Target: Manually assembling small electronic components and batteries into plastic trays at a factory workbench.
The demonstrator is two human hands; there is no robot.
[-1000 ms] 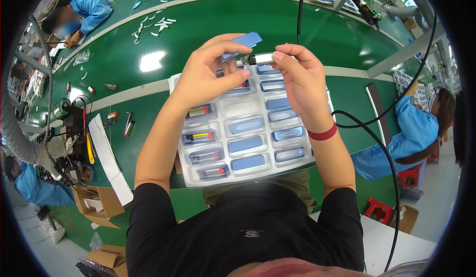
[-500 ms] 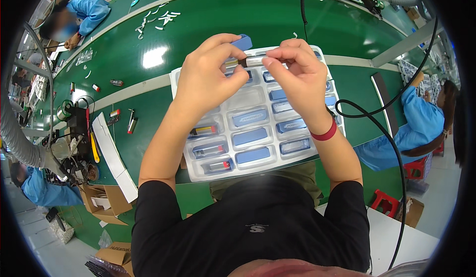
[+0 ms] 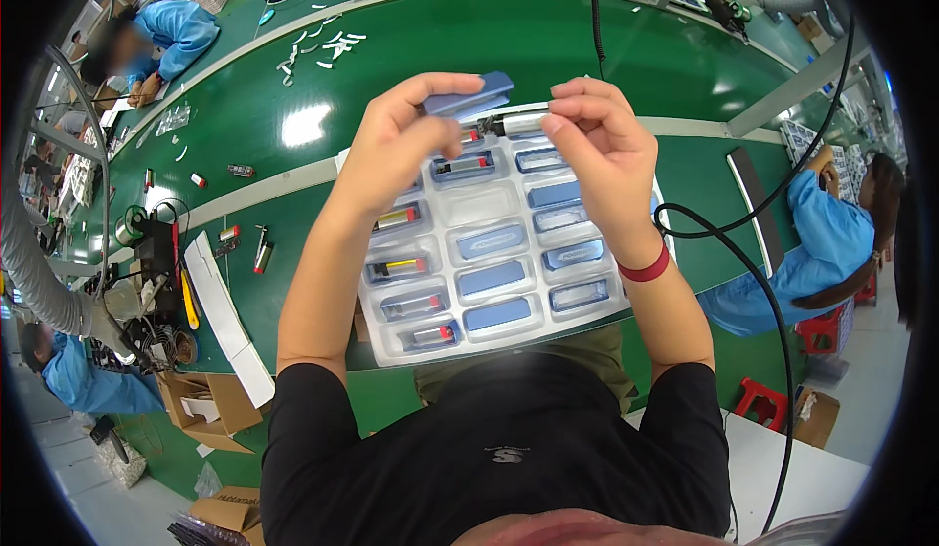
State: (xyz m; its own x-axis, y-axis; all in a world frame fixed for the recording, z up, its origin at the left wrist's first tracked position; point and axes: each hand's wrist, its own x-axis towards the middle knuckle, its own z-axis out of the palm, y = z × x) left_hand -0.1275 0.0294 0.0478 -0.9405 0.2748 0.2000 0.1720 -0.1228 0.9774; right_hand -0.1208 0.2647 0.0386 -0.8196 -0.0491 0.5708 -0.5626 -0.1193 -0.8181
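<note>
My left hand (image 3: 399,150) grips a blue rectangular plastic case (image 3: 474,96) by its edge, the case tilted above the far part of the tray. Between the thumb and fingers of my right hand (image 3: 608,155) is a silver cylindrical battery (image 3: 525,124) with a dark end, pointing toward the left hand. Case and battery are close, but I cannot tell whether they touch. Below both hands lies a white compartment tray (image 3: 479,204). Blue cases (image 3: 491,277) fill several of its pockets; others hold open cases with red-ended batteries (image 3: 430,336).
Loose batteries (image 3: 262,253), a white strip (image 3: 230,316) and a yellow-handled tool (image 3: 188,300) lie left of the tray. A black cable (image 3: 729,225) loops at the right. White scraps (image 3: 337,47) lie on the green table's far part. People in blue work at both sides.
My left hand has shifted the blue case, which now shows more fully. The battery in my right hand has moved slightly right. The whole view has shifted a little.
</note>
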